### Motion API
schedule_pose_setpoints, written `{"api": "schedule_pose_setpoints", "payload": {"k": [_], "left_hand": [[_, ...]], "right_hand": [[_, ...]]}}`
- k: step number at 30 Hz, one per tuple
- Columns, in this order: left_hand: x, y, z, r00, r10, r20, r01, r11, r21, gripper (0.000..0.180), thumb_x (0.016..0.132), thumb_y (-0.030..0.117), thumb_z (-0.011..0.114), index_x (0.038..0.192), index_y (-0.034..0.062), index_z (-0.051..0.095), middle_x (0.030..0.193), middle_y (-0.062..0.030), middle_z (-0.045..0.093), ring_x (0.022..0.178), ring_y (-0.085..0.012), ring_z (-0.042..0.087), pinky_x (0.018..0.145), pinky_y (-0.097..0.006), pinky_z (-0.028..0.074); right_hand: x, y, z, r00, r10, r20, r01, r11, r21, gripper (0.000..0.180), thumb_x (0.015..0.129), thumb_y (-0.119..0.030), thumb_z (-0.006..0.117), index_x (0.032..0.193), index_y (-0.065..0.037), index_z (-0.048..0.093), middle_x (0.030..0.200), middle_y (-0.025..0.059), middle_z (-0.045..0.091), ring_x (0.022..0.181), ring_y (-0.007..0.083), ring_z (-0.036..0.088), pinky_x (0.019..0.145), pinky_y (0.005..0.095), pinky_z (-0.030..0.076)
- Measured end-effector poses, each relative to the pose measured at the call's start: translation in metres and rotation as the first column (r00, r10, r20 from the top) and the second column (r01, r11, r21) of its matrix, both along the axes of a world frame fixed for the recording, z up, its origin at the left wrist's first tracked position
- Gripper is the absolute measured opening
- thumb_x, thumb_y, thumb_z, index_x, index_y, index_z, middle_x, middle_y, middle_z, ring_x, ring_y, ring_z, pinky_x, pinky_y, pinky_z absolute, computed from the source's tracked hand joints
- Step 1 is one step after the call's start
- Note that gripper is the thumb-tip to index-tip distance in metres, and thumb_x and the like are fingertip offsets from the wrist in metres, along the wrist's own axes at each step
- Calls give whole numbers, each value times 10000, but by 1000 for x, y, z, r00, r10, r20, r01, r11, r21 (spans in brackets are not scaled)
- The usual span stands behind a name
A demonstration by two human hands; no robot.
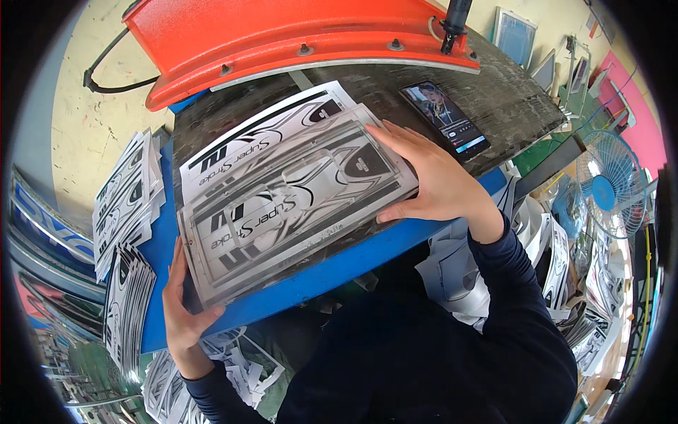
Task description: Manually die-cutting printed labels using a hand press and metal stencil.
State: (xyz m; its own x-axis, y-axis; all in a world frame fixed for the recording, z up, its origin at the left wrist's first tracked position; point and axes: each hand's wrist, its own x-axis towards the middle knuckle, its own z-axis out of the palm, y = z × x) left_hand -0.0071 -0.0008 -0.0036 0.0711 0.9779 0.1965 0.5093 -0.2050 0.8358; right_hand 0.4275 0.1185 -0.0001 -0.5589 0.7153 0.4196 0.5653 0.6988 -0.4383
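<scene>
Between my two hands is a clear rectangular plate (304,230), tilted on the dark worktop (494,85), with black curved graphics showing through it. My left hand (185,307) grips its lower left corner, thumb on the near edge and fingers along the side. At the right end, my right hand (438,180) holds the plate, fingers over the far corner and thumb by the near edge. Beyond the plate a white printed sheet (282,121) with matching black graphics sticks out, partly covered. Whether the plate touches the sheet is hard to see.
A red press arm (304,32) spans the far side. A lit phone (448,116) lies right of the plate. Stacks of printed sheets (127,201) stand left of the blue table edge (282,304). Paper scraps (212,371) lie below, and a blue fan (604,191) stands right.
</scene>
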Motion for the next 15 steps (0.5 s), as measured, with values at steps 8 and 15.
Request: {"api": "schedule_pose_setpoints", "payload": {"k": [8, 15], "left_hand": [[4, 0, 6, 992, -11, 125, 11, 1000, -3, 1238, 591, 481, 925, 1510, -123, 356, 1601, -279, 339, 1480, -316, 353, 1201, -417, 239], [-4, -2, 0, 993, -20, 115, 18, 1000, 18, 1233, 603, 498, 922, 1511, -116, 358, 1601, -297, 326, 1478, -362, 355, 1199, -446, 243]], "right_hand": [[-2, -3, 1, 995, 27, -93, -28, 1000, -6, 1147, 607, -445, 944, 1554, -84, 408, 1522, 306, 436, 1432, 445, 413, 1158, 471, 357], [-2, -4, 1, 998, 16, -67, -12, 998, 59, 1086, 628, -516, 927, 1498, -54, 468, 1449, 325, 494, 1350, 463, 496, 1101, 452, 432]]}}
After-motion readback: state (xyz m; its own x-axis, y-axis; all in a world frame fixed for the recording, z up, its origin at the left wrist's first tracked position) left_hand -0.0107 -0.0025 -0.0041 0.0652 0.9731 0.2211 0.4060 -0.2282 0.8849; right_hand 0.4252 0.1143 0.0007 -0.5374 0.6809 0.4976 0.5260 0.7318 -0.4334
